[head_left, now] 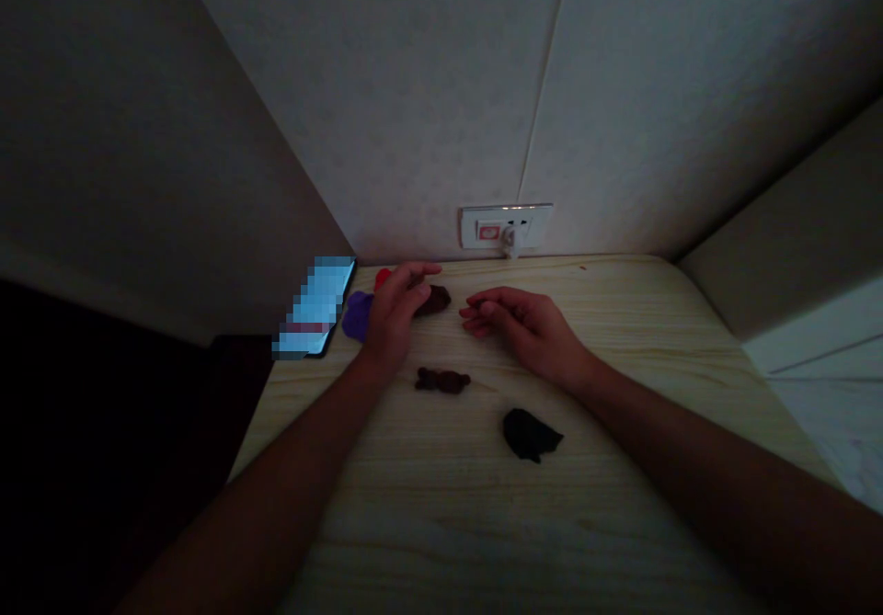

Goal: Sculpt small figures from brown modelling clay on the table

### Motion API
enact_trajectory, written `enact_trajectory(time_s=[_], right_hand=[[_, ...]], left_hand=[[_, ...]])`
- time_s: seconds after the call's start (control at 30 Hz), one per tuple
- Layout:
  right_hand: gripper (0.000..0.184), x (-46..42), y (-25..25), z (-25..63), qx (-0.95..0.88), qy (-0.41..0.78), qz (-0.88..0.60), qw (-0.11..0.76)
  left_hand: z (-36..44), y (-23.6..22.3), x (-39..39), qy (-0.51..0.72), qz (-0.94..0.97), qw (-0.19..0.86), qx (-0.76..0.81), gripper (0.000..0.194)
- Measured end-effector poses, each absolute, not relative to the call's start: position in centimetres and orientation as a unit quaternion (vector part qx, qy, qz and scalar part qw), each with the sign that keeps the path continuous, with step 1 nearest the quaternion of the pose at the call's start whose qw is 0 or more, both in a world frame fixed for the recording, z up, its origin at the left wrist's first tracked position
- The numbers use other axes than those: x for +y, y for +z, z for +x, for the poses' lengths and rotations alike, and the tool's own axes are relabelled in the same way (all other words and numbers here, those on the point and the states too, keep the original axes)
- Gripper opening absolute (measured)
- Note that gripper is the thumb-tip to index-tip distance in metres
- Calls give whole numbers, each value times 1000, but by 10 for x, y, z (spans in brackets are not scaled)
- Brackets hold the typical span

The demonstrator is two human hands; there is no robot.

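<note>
My left hand (pixel 395 313) is open at the back left of the table, index finger stretched out and thumb apart. Right beside its thumb lies a dark brown lump (pixel 434 300) that looks like modelling clay. A purple lump (pixel 357 315) and a red piece (pixel 383 278) are partly hidden behind this hand. My right hand (pixel 514 321) is closed, thumb against the fingers; whatever they hold is too small and dark to name. In front of both hands lies a small brown figure (pixel 443 381) with rounded ends. Nearer to me is a flat black lump (pixel 531 435) with an uneven edge.
A lit phone (pixel 315 307), its screen blurred, lies at the table's left edge. The pale wood table (pixel 428 514) meets the wall at the back. A wall socket (pixel 507 226) with a white plug sits just above it. A light-coloured cabinet or panel stands at right.
</note>
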State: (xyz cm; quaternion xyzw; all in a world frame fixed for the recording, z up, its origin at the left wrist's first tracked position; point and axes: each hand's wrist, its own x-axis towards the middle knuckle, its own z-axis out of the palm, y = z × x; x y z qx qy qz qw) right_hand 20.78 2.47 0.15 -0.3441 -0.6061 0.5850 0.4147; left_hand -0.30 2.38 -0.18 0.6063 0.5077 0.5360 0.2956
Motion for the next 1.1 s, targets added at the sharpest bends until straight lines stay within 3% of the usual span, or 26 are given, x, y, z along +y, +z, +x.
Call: enact_trajectory(time_s=[0.17,0.27,0.43,0.57,0.7,0.8,1.0,1.1], right_hand=[[32,23,4,207,-607,561,-378,417],[30,20,14,206,-635,503,-380,446],[11,14,47,204,-763,255,-320,499],[24,5,73,195,-815,102,-305,482],[54,-11,89,181,-859,134,-272,413],[75,-9,97,176,-846,175,-276,421],[71,39,119,182,-749,307,-365,460],[71,46,126,186,-750,278,-364,477]], left_hand=[[5,14,18,556,583,274,526,27],[23,34,10,576,554,332,501,26],[60,71,-1,566,435,565,414,41],[71,91,12,549,408,623,379,56],[75,94,34,578,470,550,377,68],[90,95,33,603,514,469,389,62],[128,122,-13,683,470,497,256,60],[128,139,-29,660,478,522,253,67]])
